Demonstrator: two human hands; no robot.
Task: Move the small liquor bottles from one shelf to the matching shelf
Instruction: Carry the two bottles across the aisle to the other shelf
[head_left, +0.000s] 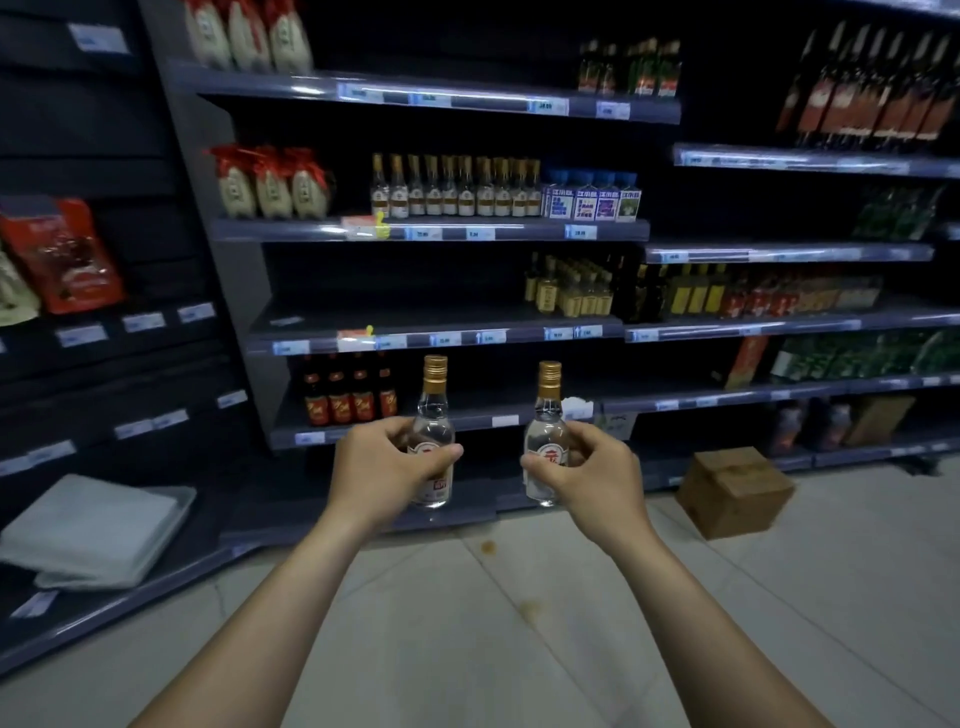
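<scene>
My left hand (387, 467) grips a small clear liquor bottle (434, 410) with a gold cap and a red-and-white label, held upright. My right hand (592, 473) holds a second matching bottle (546, 415), also upright. Both bottles hang in front of the lower shelves, a little apart from each other. A row of matching gold-capped bottles (457, 189) stands on the second shelf (431, 231) from the top. The shelf (405, 340) below that row is bare on its left and middle.
Dark red-labelled bottles (348, 395) stand on the low shelf behind my left hand. Blue cartons (592, 200) sit right of the matching row. A cardboard box (735, 491) rests on the floor at right. White trays (88, 530) lie on the bottom-left shelf.
</scene>
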